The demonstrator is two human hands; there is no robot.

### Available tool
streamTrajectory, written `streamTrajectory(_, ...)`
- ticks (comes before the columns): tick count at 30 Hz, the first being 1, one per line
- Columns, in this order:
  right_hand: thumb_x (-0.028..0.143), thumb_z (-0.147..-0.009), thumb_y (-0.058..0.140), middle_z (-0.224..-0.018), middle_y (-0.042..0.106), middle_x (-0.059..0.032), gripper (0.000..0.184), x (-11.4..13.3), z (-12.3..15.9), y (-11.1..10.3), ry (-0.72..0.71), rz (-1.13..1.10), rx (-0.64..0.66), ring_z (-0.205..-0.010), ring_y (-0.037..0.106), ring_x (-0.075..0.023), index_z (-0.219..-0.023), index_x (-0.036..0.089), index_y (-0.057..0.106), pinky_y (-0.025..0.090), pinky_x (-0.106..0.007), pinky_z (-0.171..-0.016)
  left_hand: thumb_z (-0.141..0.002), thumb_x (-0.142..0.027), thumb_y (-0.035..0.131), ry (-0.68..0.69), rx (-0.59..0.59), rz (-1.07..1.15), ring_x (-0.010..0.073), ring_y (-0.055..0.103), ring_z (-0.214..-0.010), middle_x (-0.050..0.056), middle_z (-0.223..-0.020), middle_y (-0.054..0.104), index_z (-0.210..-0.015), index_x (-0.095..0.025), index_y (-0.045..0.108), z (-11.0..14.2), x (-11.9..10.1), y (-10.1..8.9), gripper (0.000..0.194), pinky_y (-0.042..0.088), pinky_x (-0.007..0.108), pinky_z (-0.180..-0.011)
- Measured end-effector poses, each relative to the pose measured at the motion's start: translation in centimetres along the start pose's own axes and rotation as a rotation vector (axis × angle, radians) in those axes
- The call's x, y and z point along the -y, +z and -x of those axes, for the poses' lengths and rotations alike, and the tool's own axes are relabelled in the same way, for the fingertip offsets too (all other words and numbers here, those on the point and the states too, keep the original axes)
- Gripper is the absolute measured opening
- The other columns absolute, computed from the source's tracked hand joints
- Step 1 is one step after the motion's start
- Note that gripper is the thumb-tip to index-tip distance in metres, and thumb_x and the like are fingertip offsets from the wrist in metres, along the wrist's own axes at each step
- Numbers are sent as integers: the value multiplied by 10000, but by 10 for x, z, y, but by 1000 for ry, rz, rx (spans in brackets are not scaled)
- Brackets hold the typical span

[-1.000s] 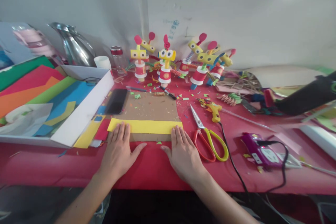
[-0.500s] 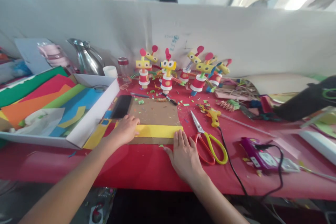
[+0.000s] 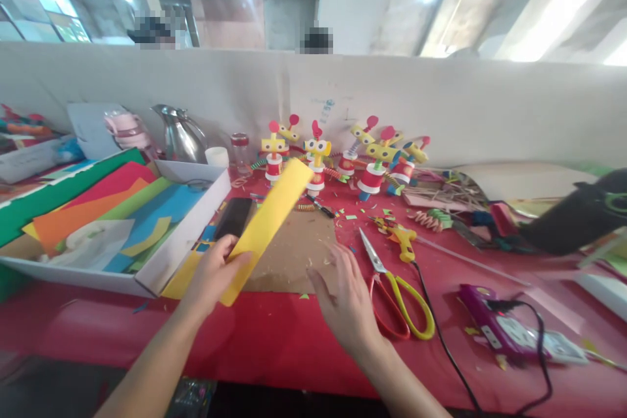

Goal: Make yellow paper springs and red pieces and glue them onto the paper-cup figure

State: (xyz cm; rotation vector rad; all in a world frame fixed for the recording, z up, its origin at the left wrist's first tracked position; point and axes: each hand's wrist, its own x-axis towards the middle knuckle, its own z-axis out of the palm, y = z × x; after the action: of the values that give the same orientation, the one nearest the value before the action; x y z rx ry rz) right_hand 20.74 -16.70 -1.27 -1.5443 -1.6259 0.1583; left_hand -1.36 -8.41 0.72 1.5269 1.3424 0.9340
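My left hand (image 3: pixel 211 276) grips the lower end of a long yellow paper strip (image 3: pixel 268 222) and holds it up, slanting away to the right above a brown cardboard sheet (image 3: pixel 298 249). My right hand (image 3: pixel 345 302) hovers open with spread fingers over the cardboard's near right corner, holding nothing. Scissors with red and yellow-green handles (image 3: pixel 394 287) lie just right of that hand on the red tablecloth (image 3: pixel 284 339).
A white box of coloured paper sheets (image 3: pixel 112 222) stands at the left, a black phone (image 3: pixel 234 217) beside it. Paper-cup robot figures (image 3: pixel 343 157) line the back by a white partition. A yellow glue gun (image 3: pixel 401 238), a purple power strip (image 3: pixel 490 323) and cables lie right.
My left hand closed on the yellow strip and lifted it off the cardboard, tilting it upward. My right hand rose from the strip's right end. The view tilted up.
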Motion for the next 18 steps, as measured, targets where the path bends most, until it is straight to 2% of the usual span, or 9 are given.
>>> streamTrajectory(2, 405, -910, 518, -1187, 657, -148, 435, 11, -14, 13, 93, -265, 175, -1051, 641, -226, -1269, 159, 504, 522, -359, -889, -672, -383, 736, -101, -117, 427, 184, 656, -745, -7, -828, 693, -908, -210, 562, 0, -4, 13, 341, 489, 285, -684)
streamTrajectory(4, 455, -889, 534, -978, 720, -91, 419, 17, -30, 30, 165, -489, 385, -843, 678, -196, -1183, 159, 561, 542, -296, -729, -582, -281, 809, -176, -143, 717, 157, 656, -712, -20, -807, 695, -862, -201, 586, -4, -8, 29, 367, 496, 264, -673)
streamTrajectory(5, 478, -884, 530, -883, 723, -62, 398, 17, -36, 37, 188, -557, 446, -764, 668, -181, -1111, 159, 601, 528, -271, -669, -555, -234, 825, -205, -138, 815, 150, 654, -691, -22, -786, 695, -857, -199, 603, -8, -10, 36, 376, 495, 256, -653)
streamTrajectory(7, 515, -877, 514, -749, 696, -27, 387, 14, -47, 49, 223, -607, 474, -671, 631, -160, -935, 160, 656, 486, -240, -600, -528, -157, 833, -272, -113, 947, 144, 652, -648, -19, -739, 695, -825, -189, 629, -16, -12, 47, 362, 498, 248, -616)
streamTrajectory(9, 542, -863, 510, -691, 668, -15, 414, 7, -54, 54, 257, -594, 461, -651, 608, -156, -802, 162, 662, 459, -232, -583, -543, -128, 828, -332, -84, 1011, 150, 666, -654, 7, -744, 712, -803, -170, 654, -28, -12, 53, 315, 514, 249, -616)
streamTrajectory(12, 565, -821, 540, -646, 646, -11, 425, -8, -56, 54, 309, -581, 508, -638, 597, -166, -742, 164, 657, 439, -240, -572, -587, -136, 828, -361, -95, 995, 166, 694, -717, 69, -796, 743, -815, -124, 699, -50, -12, 51, 262, 539, 240, -644)
streamTrajectory(18, 486, -756, 592, -660, 664, -23, 334, -29, -59, 40, 385, -600, 636, -636, 595, -171, -734, 159, 651, 415, -253, -586, -607, -99, 817, -316, -187, 936, 174, 692, -633, 83, -704, 738, -764, -82, 706, -96, -8, 21, 193, 559, 255, -602)
